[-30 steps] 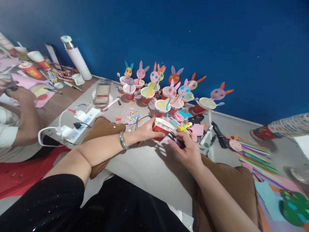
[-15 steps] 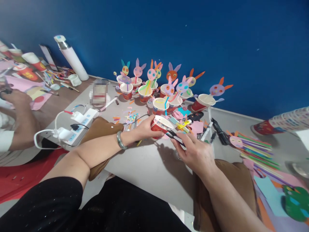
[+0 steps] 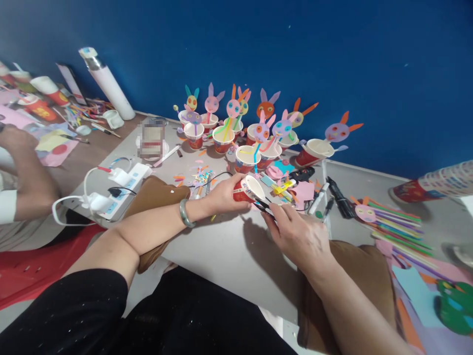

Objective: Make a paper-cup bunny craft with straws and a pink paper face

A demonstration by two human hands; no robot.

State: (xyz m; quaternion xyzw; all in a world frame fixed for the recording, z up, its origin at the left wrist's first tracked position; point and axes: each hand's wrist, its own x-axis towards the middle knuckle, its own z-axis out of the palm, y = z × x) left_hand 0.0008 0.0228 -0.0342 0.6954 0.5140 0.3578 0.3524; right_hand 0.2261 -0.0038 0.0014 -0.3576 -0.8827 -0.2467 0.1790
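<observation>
My left hand (image 3: 229, 198) is wrapped around a red paper cup (image 3: 241, 193) with a white inside, its mouth tilted toward the right. My right hand (image 3: 293, 224) is closed on what look like black scissors (image 3: 263, 204). Their dark tips touch or overlap the cup's near rim; the handles are mostly hidden by my fingers. Just behind the held cup stands another paper cup (image 3: 247, 157) with a blue bent straw. Several finished-looking cups carry paper rabbit heads, such as a pink one (image 3: 212, 103).
At left lie a white power strip (image 3: 127, 185) and a brown cushion (image 3: 157, 197); another person's arm (image 3: 33, 172) is beyond. Paper scraps (image 3: 203, 176) and a hot glue gun (image 3: 302, 174) are behind my hands. Stacked cups (image 3: 436, 185), colored straws (image 3: 399, 224) and paper sheets (image 3: 417, 291) are at right.
The held cup has turned, so its mouth faces more to the right. My right hand has shifted slightly with the scissors, staying at the cup's rim.
</observation>
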